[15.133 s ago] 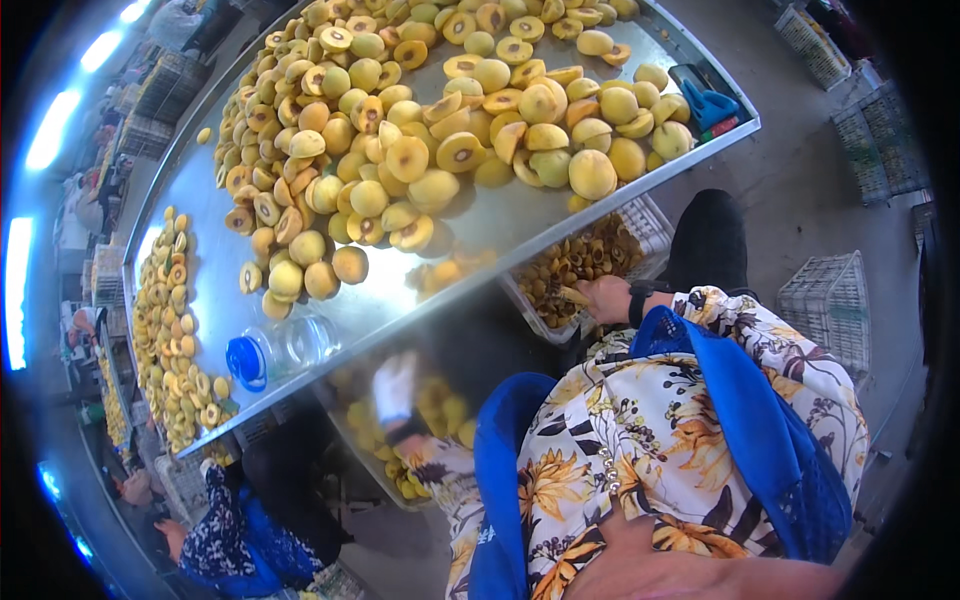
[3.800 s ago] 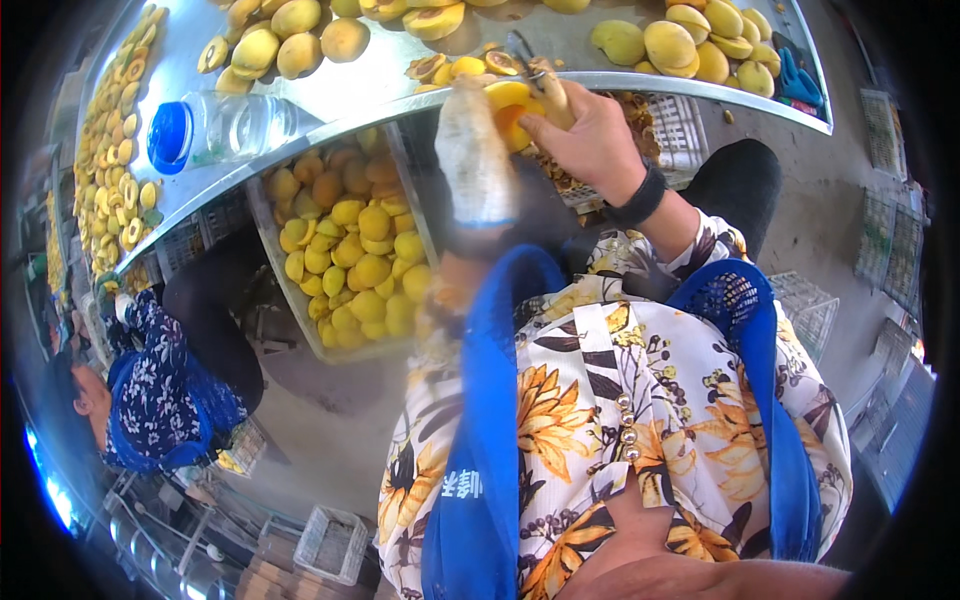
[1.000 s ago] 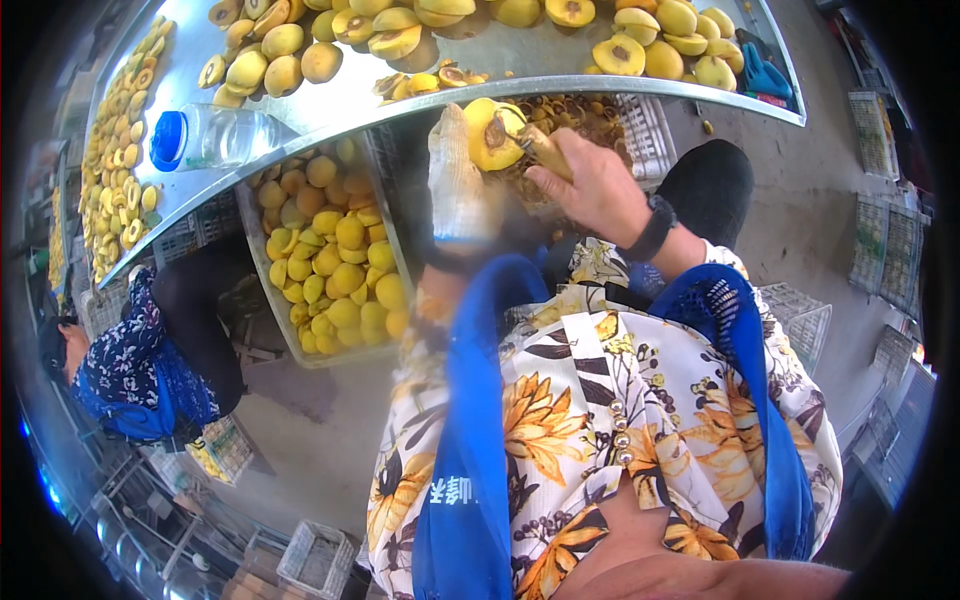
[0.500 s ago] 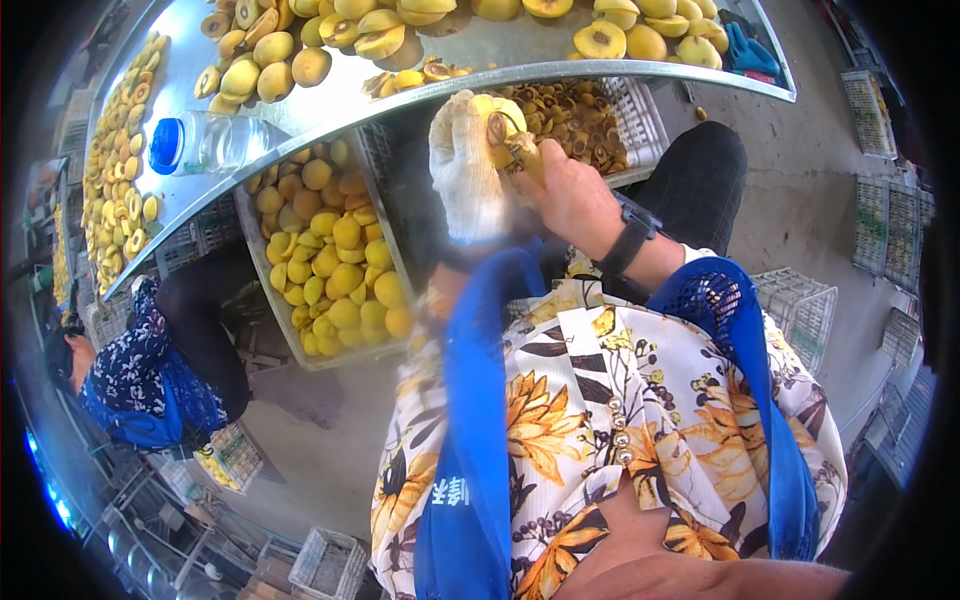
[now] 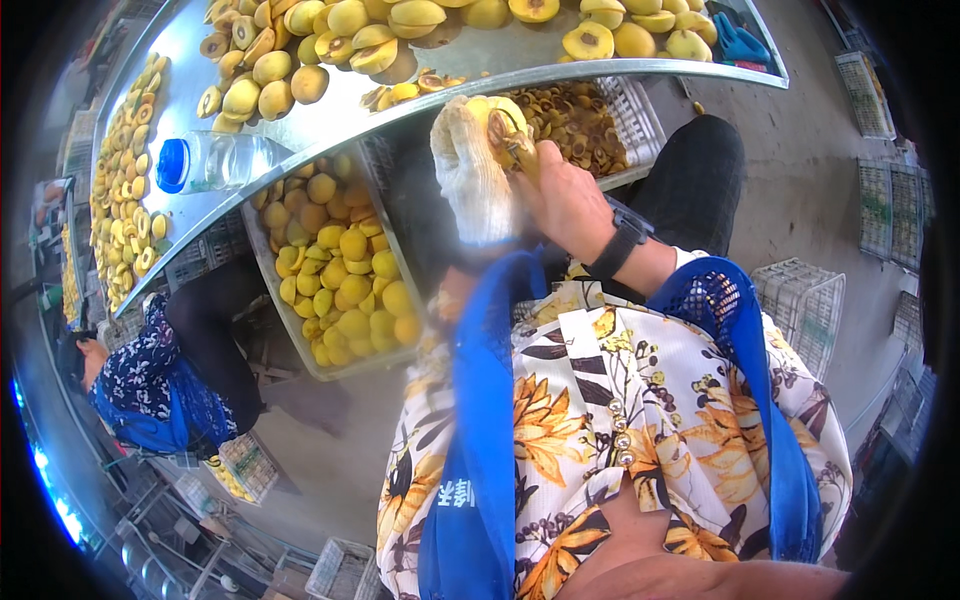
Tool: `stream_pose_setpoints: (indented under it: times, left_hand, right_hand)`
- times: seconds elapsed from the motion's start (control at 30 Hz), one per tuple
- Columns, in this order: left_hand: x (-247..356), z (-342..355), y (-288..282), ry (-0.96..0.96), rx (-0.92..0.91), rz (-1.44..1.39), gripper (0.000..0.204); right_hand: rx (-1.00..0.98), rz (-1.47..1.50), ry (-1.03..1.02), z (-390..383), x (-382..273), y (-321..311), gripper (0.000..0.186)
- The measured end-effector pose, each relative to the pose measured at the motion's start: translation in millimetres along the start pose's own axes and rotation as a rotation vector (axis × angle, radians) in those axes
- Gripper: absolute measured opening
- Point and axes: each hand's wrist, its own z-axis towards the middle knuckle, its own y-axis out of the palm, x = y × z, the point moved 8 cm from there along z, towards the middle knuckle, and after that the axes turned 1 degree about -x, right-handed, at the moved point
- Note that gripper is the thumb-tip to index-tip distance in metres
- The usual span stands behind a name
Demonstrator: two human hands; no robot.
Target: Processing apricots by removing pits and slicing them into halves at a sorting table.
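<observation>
My left hand (image 5: 470,180), in a white knit glove, holds a yellow peach (image 5: 484,106) just below the table's edge. The peach's cut face, with brown at its middle, is turned toward my right hand. My bare right hand (image 5: 568,200), with a dark band on the wrist, grips a small yellowish-brown pitting tool (image 5: 523,152). The tool's looped end sits against the peach's cut face; how deep it reaches is hidden. Behind my hands stands a white crate (image 5: 640,120) holding brown peach pits and scraps (image 5: 570,118).
Peaches, whole and halved (image 5: 375,45), lie on the metal table (image 5: 330,105), beside a blue-capped clear bottle (image 5: 215,163) and a blue glove (image 5: 740,40). A crate (image 5: 375,365) of yellow peaches (image 5: 345,285) stands left of my knees. Another person (image 5: 165,370) sits farther left.
My view has shifted slightly, so the table and crates sit a little differently. Both hands keep their hold; the tool and right hand have turned slightly against the peach.
</observation>
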Motion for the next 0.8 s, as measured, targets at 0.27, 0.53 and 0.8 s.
stream_pose_setpoints:
  times: [0.27, 0.53, 0.8]
  left_hand:
    - [8.0, 3.1, 1.6, 0.022, 0.009, 0.172, 0.030]
    - [9.2, 7.3, -8.1, 0.067, -0.037, 0.048, 0.030]
    - [-3.1, 12.7, -11.8, -0.186, 0.077, -0.196, 0.022]
  right_hand:
    - [-0.137, 0.065, -0.067, 2.1, -0.4, 13.5, 0.029]
    - [-0.251, 0.269, 0.078, 6.8, 6.1, 29.7, 0.022]
    - [-0.325, 0.425, 0.075, 4.9, 4.6, 44.6, 0.015]
